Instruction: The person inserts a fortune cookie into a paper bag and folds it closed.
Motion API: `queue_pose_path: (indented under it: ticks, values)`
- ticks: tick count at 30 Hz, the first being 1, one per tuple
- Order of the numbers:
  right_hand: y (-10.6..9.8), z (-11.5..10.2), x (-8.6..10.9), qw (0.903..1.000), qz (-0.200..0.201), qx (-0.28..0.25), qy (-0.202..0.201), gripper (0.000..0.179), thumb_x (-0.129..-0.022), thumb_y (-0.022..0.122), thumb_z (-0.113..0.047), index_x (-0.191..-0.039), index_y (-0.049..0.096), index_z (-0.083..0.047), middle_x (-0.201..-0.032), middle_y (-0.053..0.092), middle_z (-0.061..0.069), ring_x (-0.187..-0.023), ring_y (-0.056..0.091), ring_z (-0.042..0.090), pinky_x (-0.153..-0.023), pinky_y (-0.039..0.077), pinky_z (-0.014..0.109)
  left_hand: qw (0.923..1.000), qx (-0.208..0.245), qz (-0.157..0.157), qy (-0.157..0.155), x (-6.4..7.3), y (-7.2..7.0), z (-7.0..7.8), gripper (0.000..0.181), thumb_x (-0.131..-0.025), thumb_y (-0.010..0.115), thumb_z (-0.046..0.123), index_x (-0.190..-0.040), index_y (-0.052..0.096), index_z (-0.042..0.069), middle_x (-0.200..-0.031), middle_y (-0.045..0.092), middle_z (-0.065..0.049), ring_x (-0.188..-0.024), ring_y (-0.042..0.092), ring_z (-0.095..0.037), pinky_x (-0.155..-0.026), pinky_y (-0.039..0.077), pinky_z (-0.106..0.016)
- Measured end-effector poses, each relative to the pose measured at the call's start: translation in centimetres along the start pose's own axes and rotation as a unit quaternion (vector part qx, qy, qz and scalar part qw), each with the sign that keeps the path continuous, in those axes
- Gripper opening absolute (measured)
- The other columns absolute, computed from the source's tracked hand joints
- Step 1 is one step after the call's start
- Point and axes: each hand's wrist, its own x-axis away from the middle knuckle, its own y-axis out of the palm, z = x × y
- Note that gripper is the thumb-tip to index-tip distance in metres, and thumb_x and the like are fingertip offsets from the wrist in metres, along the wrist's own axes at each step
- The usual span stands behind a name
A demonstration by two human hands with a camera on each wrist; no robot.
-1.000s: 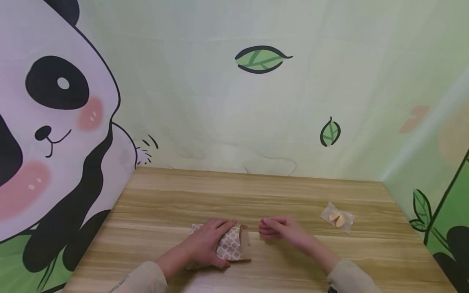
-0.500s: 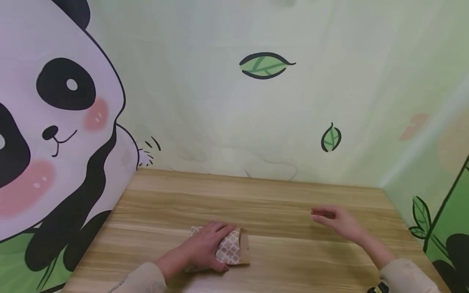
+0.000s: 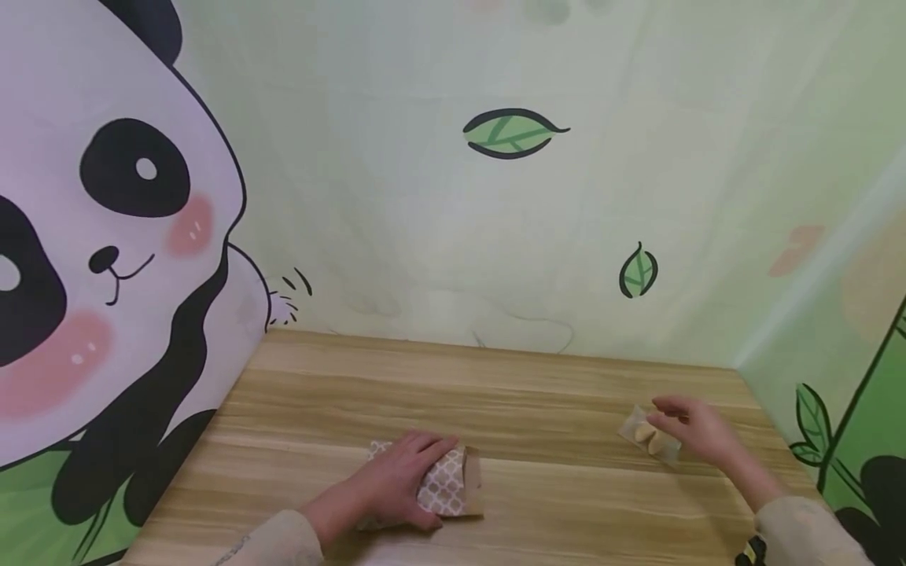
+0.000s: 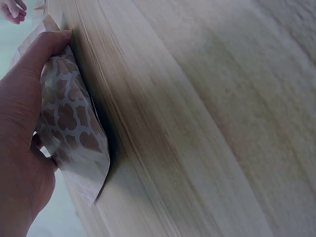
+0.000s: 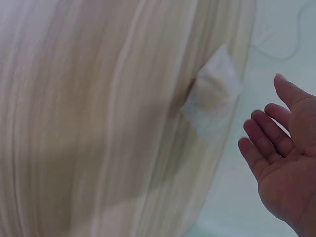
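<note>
A brown paper bag (image 3: 444,486) with a white lattice pattern lies on the wooden table, its mouth facing right. My left hand (image 3: 399,479) grips it from above, thumb along the near edge and fingers over the far side. In the left wrist view the thumb presses on the patterned bag (image 4: 69,113). To the right, a fortune cookie (image 3: 647,434) lies in a clear wrapper on the table. Over the wrapper's right end hovers my right hand (image 3: 697,428), fingers loosely bent. The right wrist view shows that hand (image 5: 286,148) apart from the wrapped cookie (image 5: 215,94), nothing between its fingers.
The wooden table (image 3: 538,417) runs back to a pale green cloth backdrop (image 3: 396,196) with a printed panda (image 3: 141,259) on the left and leaves. Bare tabletop lies between the bag and the cookie. A dark-and-yellow item (image 3: 752,550) shows at my right cuff.
My right hand has moved from beside the bag's mouth rightward to the wrapped cookie, and its fingers have loosened. My left hand stays on the bag. The head view has shifted slightly.
</note>
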Motion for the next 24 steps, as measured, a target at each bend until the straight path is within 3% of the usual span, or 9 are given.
queue_pose_path:
  ticks: [3, 7, 13, 24]
  values:
    - [0.1, 1.2, 0.1, 0.9995, -0.002, 0.031, 0.011, 0.05, -0.109, 0.062, -0.024, -0.135, 0.059, 0.019, -0.133, 0.063, 0.041, -0.12, 0.061, 0.06, -0.098, 0.053, 0.068, 1.0, 0.0, -0.004, -0.005, 0.0, 0.1, 0.0, 0.115, -0.07, 0.093, 0.053, -0.165, 0.04, 0.017, -0.152, 0.054, -0.002, -0.14, 0.049, -0.024, -0.118, 0.046, -0.05]
    - [0.3, 2.7, -0.2, 0.9979, -0.017, 0.054, 0.032, 0.053, -0.109, 0.061, -0.024, -0.135, 0.057, 0.022, -0.132, 0.062, 0.042, -0.119, 0.062, 0.059, -0.097, 0.055, 0.067, 1.0, -0.001, -0.002, -0.003, 0.0, 0.2, 0.1, 0.115, -0.07, 0.094, 0.051, -0.165, 0.04, 0.016, -0.151, 0.054, -0.002, -0.14, 0.049, -0.024, -0.118, 0.046, -0.05]
    - [0.7, 3.8, -0.6, 0.9972, -0.028, 0.046, 0.051, 0.045, -0.106, 0.067, -0.019, -0.126, 0.062, 0.021, -0.118, 0.07, 0.037, -0.109, 0.07, 0.051, -0.092, 0.059, 0.061, 1.0, 0.003, -0.006, -0.003, 0.1, 0.2, 0.3, 0.115, -0.07, 0.094, 0.05, -0.165, 0.04, 0.017, -0.152, 0.054, -0.002, -0.141, 0.049, -0.024, -0.119, 0.045, -0.049]
    - [1.3, 3.9, -1.4, 0.9973, -0.036, 0.034, 0.054, 0.043, -0.108, 0.065, -0.024, -0.125, 0.067, 0.015, -0.115, 0.073, 0.031, -0.107, 0.071, 0.047, -0.088, 0.061, 0.056, 1.0, -0.004, -0.002, 0.002, 0.2, 0.0, 0.2, 0.114, -0.07, 0.094, 0.05, -0.164, 0.041, 0.016, -0.151, 0.055, -0.002, -0.14, 0.05, -0.025, -0.12, 0.044, -0.05]
